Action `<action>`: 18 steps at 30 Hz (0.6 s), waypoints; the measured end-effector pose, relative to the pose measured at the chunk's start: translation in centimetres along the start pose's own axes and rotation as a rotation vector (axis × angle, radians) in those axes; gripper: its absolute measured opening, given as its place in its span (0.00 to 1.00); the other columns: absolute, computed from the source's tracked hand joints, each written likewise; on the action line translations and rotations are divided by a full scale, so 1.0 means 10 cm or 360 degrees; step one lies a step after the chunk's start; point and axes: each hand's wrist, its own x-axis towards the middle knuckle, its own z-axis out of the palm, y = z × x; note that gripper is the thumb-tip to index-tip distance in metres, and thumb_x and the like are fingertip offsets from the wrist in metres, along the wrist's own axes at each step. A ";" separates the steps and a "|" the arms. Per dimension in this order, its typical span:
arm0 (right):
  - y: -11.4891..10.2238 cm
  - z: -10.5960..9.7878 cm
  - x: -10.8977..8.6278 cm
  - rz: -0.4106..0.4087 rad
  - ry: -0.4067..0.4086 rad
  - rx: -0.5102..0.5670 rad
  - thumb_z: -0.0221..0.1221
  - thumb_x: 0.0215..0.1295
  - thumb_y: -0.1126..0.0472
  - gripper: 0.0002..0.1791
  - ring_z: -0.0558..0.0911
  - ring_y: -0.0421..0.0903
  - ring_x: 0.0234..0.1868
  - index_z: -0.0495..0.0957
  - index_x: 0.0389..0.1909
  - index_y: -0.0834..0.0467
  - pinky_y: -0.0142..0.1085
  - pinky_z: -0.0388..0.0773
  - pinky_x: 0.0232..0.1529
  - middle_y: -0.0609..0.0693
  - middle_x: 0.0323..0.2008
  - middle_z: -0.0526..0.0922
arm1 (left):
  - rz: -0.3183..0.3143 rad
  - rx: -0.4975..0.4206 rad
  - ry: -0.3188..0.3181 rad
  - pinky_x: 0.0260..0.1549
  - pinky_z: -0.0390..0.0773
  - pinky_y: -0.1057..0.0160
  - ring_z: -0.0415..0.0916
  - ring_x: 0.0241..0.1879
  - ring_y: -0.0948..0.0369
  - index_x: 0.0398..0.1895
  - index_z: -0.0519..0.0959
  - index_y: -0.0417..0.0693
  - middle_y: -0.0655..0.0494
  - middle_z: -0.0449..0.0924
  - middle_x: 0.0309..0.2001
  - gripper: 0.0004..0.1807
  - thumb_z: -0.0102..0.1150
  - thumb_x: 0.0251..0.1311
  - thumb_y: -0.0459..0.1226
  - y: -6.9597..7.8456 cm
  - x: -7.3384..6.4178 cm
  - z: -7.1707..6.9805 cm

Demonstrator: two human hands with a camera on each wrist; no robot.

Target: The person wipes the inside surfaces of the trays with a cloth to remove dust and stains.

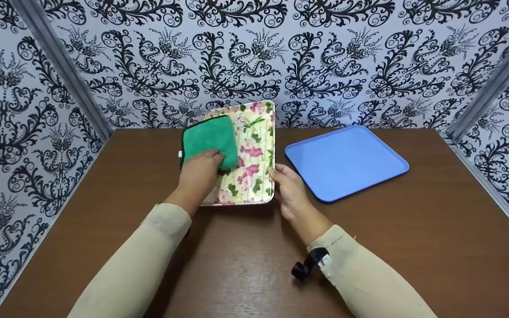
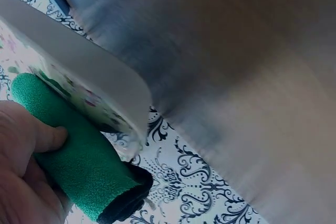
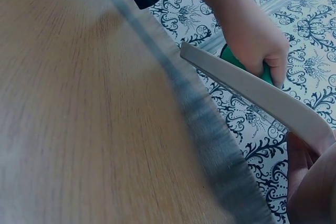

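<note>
the left hand grips a folded green fabric cloth with black edging over the face of a cream rectangular tray with pink flowers, held tilted above the brown wooden table. the right hand grips the tray's right edge, near a blue rectangular tray. the cloth's small white tag is unreadable.

The walls are patterned in swirling black on white and edged with grey strips; light is reflected on the brown tabletop.
</note>
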 end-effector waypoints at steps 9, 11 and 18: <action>-0.02 0.01 -0.02 -0.0016 0.0011 -0.0009 0.54 0.75 0.65 0.14 0.84 0.40 0.34 0.77 0.56 0.67 0.34 0.83 0.35 0.45 0.33 0.85 | -0.0253 -0.0218 -0.0081 0.70 0.74 0.46 0.73 0.71 0.47 0.72 0.76 0.48 0.51 0.74 0.73 0.28 0.55 0.68 0.28 -0.04 -0.01 0.04; -0.02 0.01 -0.02 -0.0020 0.0011 -0.0011 0.54 0.75 0.65 0.14 0.84 0.41 0.34 0.77 0.56 0.67 0.34 0.83 0.35 0.46 0.33 0.85 | -0.0286 -0.0262 -0.0053 0.69 0.75 0.46 0.74 0.70 0.47 0.71 0.76 0.48 0.51 0.75 0.72 0.28 0.54 0.68 0.28 -0.02 -0.01 0.06; -0.01 0.00 -0.02 -0.0032 0.0003 -0.0013 0.55 0.75 0.65 0.15 0.84 0.41 0.34 0.77 0.57 0.67 0.35 0.83 0.35 0.47 0.34 0.86 | -0.0361 -0.0386 0.0061 0.65 0.78 0.43 0.77 0.68 0.46 0.69 0.78 0.47 0.48 0.78 0.69 0.27 0.51 0.66 0.28 0.11 -0.03 0.07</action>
